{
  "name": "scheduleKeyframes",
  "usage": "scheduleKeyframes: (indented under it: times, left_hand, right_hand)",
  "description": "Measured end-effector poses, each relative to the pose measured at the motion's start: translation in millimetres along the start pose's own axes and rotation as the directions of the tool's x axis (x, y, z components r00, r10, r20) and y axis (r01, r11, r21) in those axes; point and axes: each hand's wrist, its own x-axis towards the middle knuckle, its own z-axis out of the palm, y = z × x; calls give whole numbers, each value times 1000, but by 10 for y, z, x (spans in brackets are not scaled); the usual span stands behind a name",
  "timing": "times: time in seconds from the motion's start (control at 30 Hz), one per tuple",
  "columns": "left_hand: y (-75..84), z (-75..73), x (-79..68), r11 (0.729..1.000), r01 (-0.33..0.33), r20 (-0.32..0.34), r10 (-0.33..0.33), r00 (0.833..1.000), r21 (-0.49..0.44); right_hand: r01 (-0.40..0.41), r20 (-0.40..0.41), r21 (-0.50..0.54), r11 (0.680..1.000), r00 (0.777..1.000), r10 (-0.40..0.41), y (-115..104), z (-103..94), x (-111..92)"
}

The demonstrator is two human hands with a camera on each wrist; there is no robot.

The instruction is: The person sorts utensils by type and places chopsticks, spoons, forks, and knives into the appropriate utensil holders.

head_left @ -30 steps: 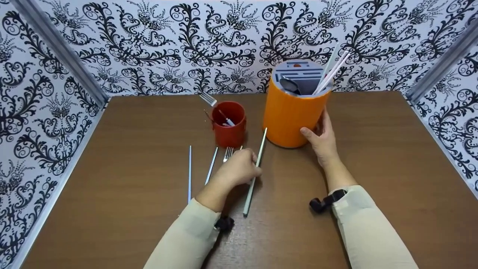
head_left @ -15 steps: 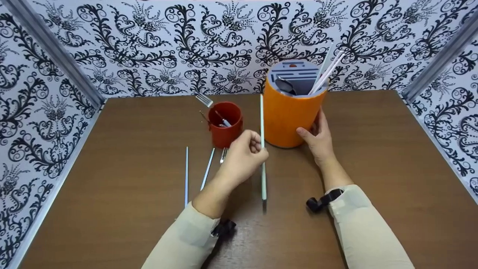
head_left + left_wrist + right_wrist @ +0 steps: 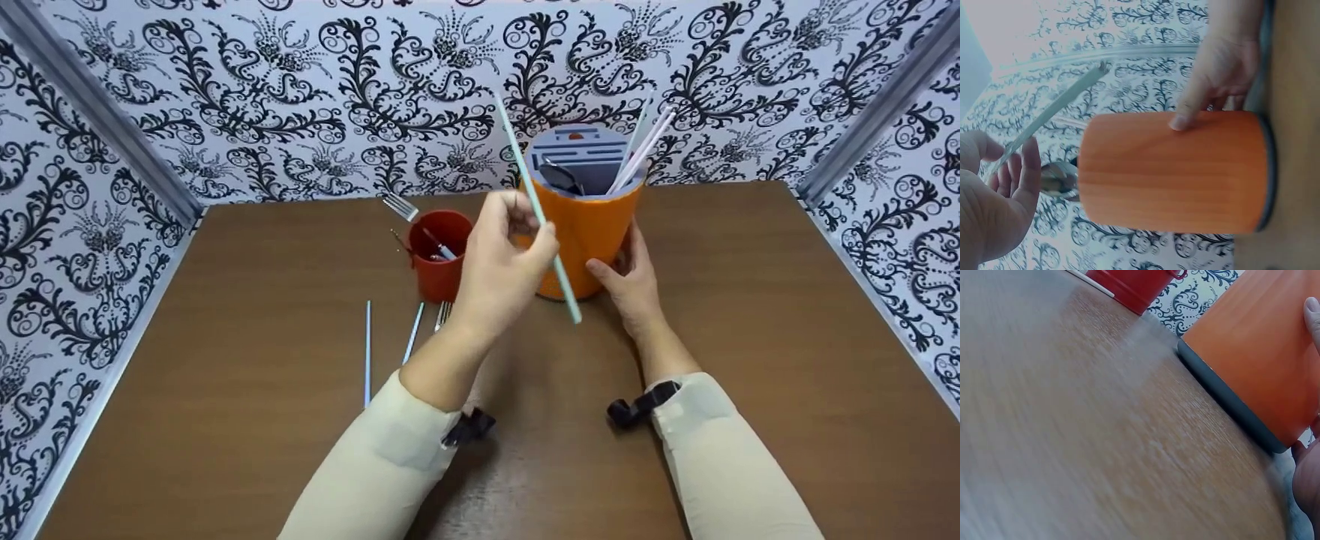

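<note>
My left hand [image 3: 504, 270] pinches a pale green chopstick [image 3: 567, 291] between thumb and fingers, raised and slanting in front of the orange utensil holder [image 3: 596, 232]. Seen from the left wrist, the chopstick [image 3: 1064, 98] lies across the fingers beyond the holder's top end. My right hand [image 3: 636, 292] grips the holder low on its right side, thumb on the front, other fingers partly hidden behind. Upright on the table, the holder has a grey slotted top [image 3: 577, 142]. A dark spoon [image 3: 559, 176] and several chopsticks [image 3: 643, 150] stand in its front opening.
Left of the holder is a red cup [image 3: 435, 281] with a fork [image 3: 400, 205] and other cutlery leaning in it. Two bluish chopsticks, one farther left [image 3: 368, 352], and another fork [image 3: 442, 315] lie on the brown table [image 3: 262, 300]. Patterned walls enclose the back and sides.
My left hand has lifted the green chopstick off the table and moved up toward the holder, tilting its upper end to the left. The right hand keeps its grip on the holder.
</note>
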Motion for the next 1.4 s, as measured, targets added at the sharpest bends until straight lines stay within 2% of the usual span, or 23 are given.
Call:
scheduleKeyframes:
  times: [0.27,0.43,0.67,0.8,0.97,1.07,1.2,1.3,1.4]
  left_hand:
    - [301,150,306,991,-130,-76,128,989,-17]
    - [444,263,450,984,-170,-118,164,979,-44]
    - [541,441,639,980,-198,-75,194,978,-39]
    - [531,504,762,984,-176,-61,178,982,33]
    - [508,546,900,980,-116,-24,121,992,164]
    - [474,573,948,960,-111,-9,117,993,258]
    - [409,620,983,924,-139,12,144,989,356]
    - [371,658,1004,910,-159,53,151,987,382]
    - [348,691,1024,905,-149,98,119,988,398]
  right_hand:
    - [31,11,6,1000,999,-31,24,-25,29]
    - [8,10,-32,999,1000,-8,-11,-27,31]
    - [-15,11,-63,998,1000,15,-34,-52,19]
    - [-16,6,-69,998,1000,16,-46,-55,13]
    - [-9,2,-76,997,1000,9,-53,-52,17]
    - [3,1,-61,998,1000,-3,-36,-50,21]
    - [12,9,-36,999,1000,-12,-12,-33,18]
    - [3,14,-29,1000,1000,-3,0,-17,14]
    - [2,12,-21,1000,1000,-1,16,-9,9]
